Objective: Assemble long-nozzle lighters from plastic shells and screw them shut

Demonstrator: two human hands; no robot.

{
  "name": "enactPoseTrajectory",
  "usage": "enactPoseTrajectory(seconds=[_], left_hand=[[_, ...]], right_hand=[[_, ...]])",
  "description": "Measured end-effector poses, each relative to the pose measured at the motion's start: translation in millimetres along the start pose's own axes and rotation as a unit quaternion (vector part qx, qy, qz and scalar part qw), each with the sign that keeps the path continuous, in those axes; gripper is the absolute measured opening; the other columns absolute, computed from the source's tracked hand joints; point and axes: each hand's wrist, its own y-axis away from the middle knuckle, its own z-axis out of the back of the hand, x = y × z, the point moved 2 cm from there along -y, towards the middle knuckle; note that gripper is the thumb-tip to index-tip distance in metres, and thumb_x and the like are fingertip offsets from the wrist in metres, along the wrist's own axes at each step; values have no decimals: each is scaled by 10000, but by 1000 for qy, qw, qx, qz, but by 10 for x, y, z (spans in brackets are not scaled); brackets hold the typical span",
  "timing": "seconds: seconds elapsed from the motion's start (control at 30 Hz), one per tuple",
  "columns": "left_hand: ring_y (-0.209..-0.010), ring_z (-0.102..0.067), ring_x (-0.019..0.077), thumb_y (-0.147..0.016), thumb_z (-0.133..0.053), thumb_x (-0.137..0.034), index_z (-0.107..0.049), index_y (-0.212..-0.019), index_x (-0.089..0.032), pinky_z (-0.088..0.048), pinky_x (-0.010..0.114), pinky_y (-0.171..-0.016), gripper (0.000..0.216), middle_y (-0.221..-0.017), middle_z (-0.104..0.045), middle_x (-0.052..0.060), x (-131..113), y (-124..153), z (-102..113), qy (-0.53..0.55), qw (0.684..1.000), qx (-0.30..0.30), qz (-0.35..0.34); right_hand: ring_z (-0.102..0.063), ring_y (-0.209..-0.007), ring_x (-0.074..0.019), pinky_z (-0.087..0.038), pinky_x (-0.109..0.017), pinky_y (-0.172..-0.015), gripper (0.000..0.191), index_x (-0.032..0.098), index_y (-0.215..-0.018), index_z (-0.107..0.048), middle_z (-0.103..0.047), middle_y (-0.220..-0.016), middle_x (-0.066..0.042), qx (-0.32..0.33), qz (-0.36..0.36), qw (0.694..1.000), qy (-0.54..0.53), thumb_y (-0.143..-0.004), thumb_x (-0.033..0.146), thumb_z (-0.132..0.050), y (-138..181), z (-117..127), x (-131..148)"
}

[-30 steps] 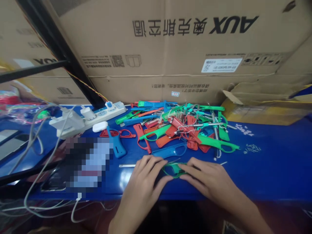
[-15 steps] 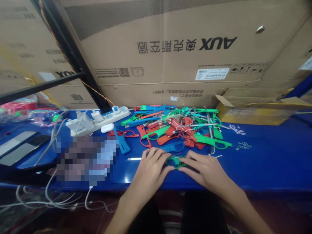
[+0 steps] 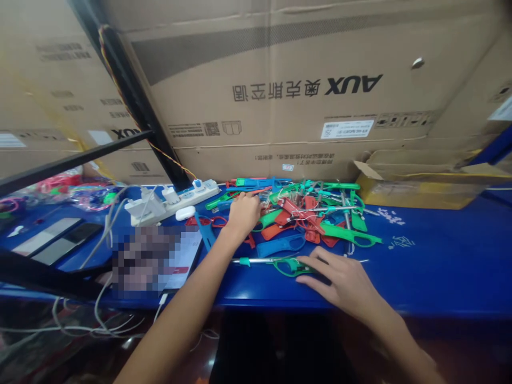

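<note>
My right hand [image 3: 340,277] grips the handle end of a green long-necked lighter [image 3: 285,266] between thumb and fingers, near the table's front edge. The lighter lies sideways, its metal tube [image 3: 259,261] pointing left with a teal piece [image 3: 245,262] on it. My left hand [image 3: 245,213] is at the left side of a pile of lighter parts, fingers curled together and fingertips hidden. Beside it lie red lighter housings [image 3: 276,231], a blue housing [image 3: 281,246] and a green housing [image 3: 350,233].
A white power strip [image 3: 186,200] with plugs and a white earbud case [image 3: 185,213] stand left of the pile. Two phones [image 3: 72,242] and a propped, partly blurred screen [image 3: 188,250] are further left. An open carton [image 3: 416,186] sits back right, before large cardboard boxes [image 3: 280,122].
My left hand has let go of the green lighter and moved up and left to the pile. My right hand stays on the lighter. The camera view has shifted slightly.
</note>
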Motion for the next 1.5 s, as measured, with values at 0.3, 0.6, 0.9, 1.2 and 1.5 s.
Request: enactPoseTrajectory(seconds=[0.3, 0.6, 0.9, 1.2, 1.5], left_hand=[[-1132, -584, 325, -998, -541, -252, -763, -1019, -160, -485, 416, -916, 241, -1155, -696, 168, 44, -16, -139, -18, 999, 4, 26], [-1103, -596, 344, -998, -511, -251, -738, -927, -169, -456, 467, -941, 252, -984, -747, 158, 150, 88, 53, 28, 994, -77, 73], [-983, -685, 204, -988, -603, -355, -632, -1176, -207, -522, 343, -921, 240, -1088, -724, 59, -78, 979, 213, 329, 917, -223, 38], [-877, -647, 177, -987, -615, -277, -650, -1035, -234, -510, 293, -806, 73, -954, -666, 31, -412, 1509, -99, 437, 888, -141, -22], [-737, -618, 135, -1032, -527, -327, -488, -1094, -236, -503, 267, -746, 117, -836, -681, -6, -357, 1494, -175, 574, 810, -89, 79]], right_hand=[[-693, -673, -125, -473, -241, -595, 325, 220, -1094, -741, -728, -956, -32, -44, -33, 998, -21, -1012, 478, -561, -5, 6, -27], [-717, -782, -141, -493, -233, -674, 239, 214, -1115, -749, -743, -922, -40, -118, -78, 990, 9, -1031, 321, -552, -4, 24, -76], [-719, -767, -143, -451, -226, -604, 280, 225, -1123, -758, -745, -927, -37, -118, -133, 983, 41, -1043, 346, -519, 18, -2, -145], [-697, -721, -125, -473, -228, -631, 215, 219, -1090, -752, -738, -942, -44, -200, -146, 967, 58, -1028, 278, -554, 41, 121, -95], [-598, -605, -173, -311, -328, -550, 481, 118, -826, -812, -689, -749, -134, -195, -290, 927, 136, -971, 503, -562, 296, 671, -1532]])
